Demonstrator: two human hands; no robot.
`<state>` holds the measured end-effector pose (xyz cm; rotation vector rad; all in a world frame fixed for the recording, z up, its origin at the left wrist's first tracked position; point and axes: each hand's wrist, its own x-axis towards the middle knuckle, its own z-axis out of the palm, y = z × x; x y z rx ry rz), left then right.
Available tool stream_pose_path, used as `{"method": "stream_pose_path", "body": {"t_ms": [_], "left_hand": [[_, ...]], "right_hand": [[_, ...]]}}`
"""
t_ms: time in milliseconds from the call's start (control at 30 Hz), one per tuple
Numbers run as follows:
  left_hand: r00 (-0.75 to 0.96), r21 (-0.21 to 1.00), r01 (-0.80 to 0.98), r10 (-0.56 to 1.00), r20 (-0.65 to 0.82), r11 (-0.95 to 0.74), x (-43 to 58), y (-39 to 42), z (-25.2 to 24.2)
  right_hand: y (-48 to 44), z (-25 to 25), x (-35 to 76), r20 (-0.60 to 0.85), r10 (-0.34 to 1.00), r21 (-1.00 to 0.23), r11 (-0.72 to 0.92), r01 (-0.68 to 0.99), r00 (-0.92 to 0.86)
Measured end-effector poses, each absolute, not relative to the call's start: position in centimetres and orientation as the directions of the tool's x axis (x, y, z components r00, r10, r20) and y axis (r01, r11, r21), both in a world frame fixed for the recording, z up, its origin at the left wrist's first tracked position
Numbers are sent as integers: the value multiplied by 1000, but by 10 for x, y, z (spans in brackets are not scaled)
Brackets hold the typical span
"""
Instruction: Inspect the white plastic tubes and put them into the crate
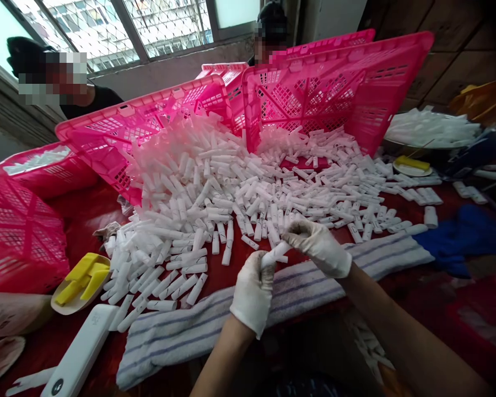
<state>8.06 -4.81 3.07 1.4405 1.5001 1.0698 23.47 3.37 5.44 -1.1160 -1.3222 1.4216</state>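
Observation:
Between my two gloved hands is a small white plastic tube (pixel 276 253), held at a slant. My left hand (pixel 253 295) closes its fingers around the tube's lower left end. At the upper right end, the fingers of my right hand (pixel 319 248) pinch it. Just beyond both hands spreads a large heap of similar white tubes (pixel 215 187), many with dark printed marks. Under my wrists, a folded striped towel (pixel 182 337) runs along the table's near edge.
Pink plastic crates (pixel 339 82) lie tipped behind the heap. To the left are a dish of yellow pieces (pixel 82 281) and a long white device (pixel 80 353). A blue cloth (pixel 458 237) lies at right. Two people (pixel 93 102) are beyond the crates.

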Motion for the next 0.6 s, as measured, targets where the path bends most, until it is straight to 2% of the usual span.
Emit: {"method": "stream_pose_path", "body": {"t_ms": [67, 133, 267, 367, 433, 500, 567, 600], "left_hand": [[-2, 946, 322, 999, -44, 43, 83, -50, 31], [6, 947, 311, 997, -79, 74, 87, -52, 32], [-26, 962, 250, 994, -108, 111, 93, -53, 36], [-47, 966, 207, 988, -148, 154, 93, -53, 36], [-63, 968, 202, 988, -138, 148, 94, -52, 35], [-84, 976, 177, 990, -114, 127, 95, -51, 33], [-45, 982, 29, 982, -184, 185, 94, -50, 31], [39, 957, -107, 963, -267, 270, 93, -50, 30]], "right_hand": [[32, 55, 238, -33, 954, -994, -1, 108, -299], [27, 53, 236, -11, 943, -991, 33, 127, -334], [14, 42, 232, -30, 959, -1000, -26, 16, -283], [7, 33, 234, -15, 994, -991, -29, -127, -110], [5, 31, 235, -10, 999, -988, -15, -154, -38], [5, 31, 235, -41, 998, -989, -47, -138, -47], [5, 32, 235, -61, 995, -989, -71, -129, -83], [6, 33, 237, -58, 993, -990, -71, -123, -104]]}}
